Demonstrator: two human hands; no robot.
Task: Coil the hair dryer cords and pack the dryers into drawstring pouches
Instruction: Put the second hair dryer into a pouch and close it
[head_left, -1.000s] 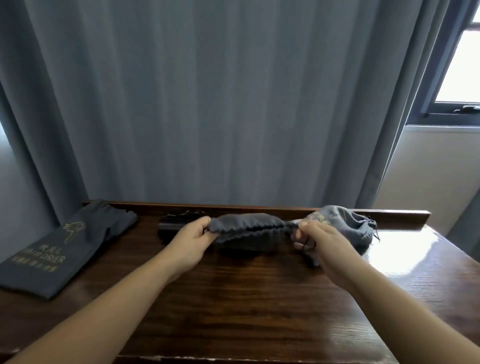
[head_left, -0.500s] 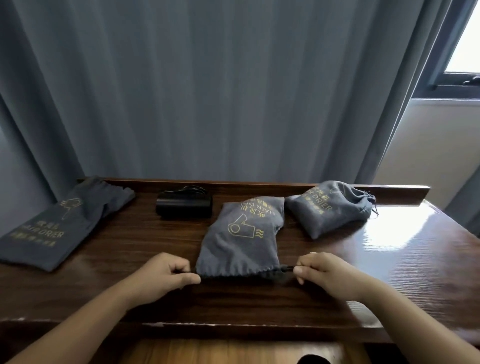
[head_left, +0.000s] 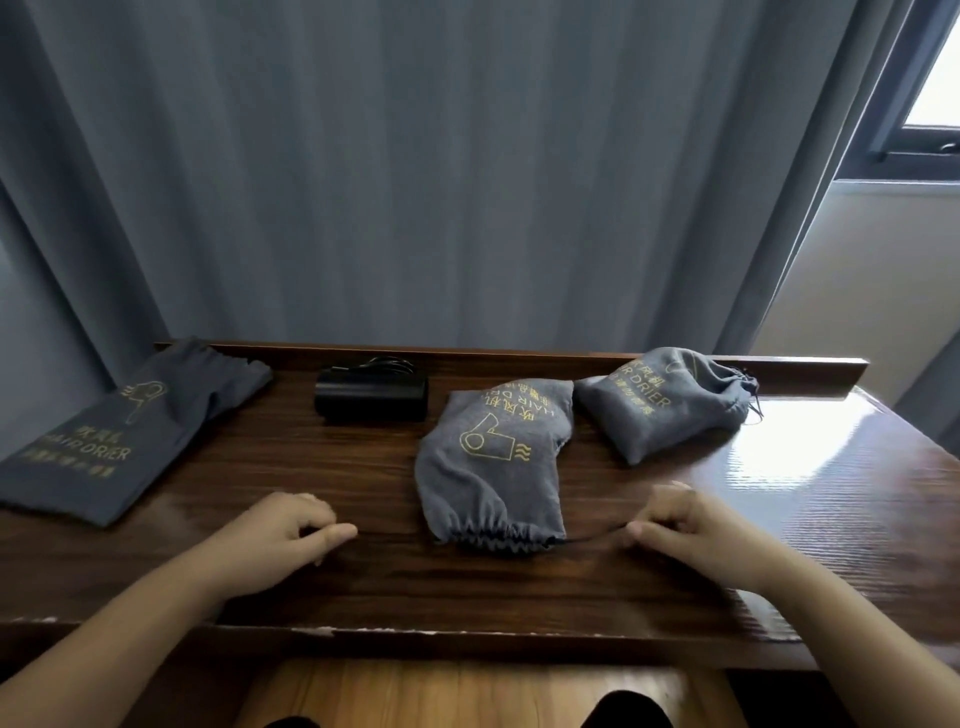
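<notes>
Pouch work, read off the middle pouch (head_left: 493, 457) as landmark. Far left of it: 1 flat pouch (head_left: 130, 431), looks empty, limp, draped over the desk (head_left: 779, 519) edge. Just left + behind: black dryer (head_left: 371, 397) w/ cord bundled on top, not yet bagged. Left hand (head_left: 283, 530) sits near-left of the gathered mouth, fingers curled, thumb to forefinger as if pinching the string; the string itself I can't see on that side, so can't tell if it holds anything. Middle pouch is full, mouth cinched toward the person. Drawstring (head_left: 592, 538) runs out right from the mouth into the right hand (head_left: 691, 530), which pinches it taut. Right + behind, touching the middle pouch's corner: 2nd filled pouch (head_left: 670, 410), drawn closed.

Handling, my guess: cloth is soft, not slippery, shape comes from the hard dryer inside, moderate weight. Thin cord bites, so pull evenly. To lift, cup the body under the bulge or grip the bunched neck, not the string alone.
</notes>
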